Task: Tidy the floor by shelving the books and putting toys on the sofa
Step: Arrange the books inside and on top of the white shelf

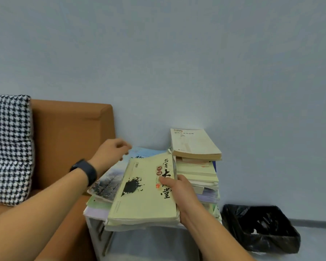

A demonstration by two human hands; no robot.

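Pale-green book [143,189] is held by the right hand [179,191] at its right edge, thumb over the cover, fingers hidden beneath; it sits atop the near pile, not squared. Left hand [111,151] is loosely curled at the far corner of the blue landscape-cover book [109,178] underneath; whether that corner is actually pinched cannot be told. Both books overhang the small white stand [96,228] they are stacked on, wedged between the orange sofa [68,132] and the wall. Risk: near pile is splayed and skewed, so a slide off the front edge is likely if the right-hand hold is released before alignment. Taller stack [198,166] beside it is uneven too, top book [194,144] tilted; a knock from the right forearm could topple it toward the bin. Containers: black-lined bin [260,227] on the floor to the right, contents not discernible against the liner. Checked cushion [9,147] is on the sofa; no toys are in view.
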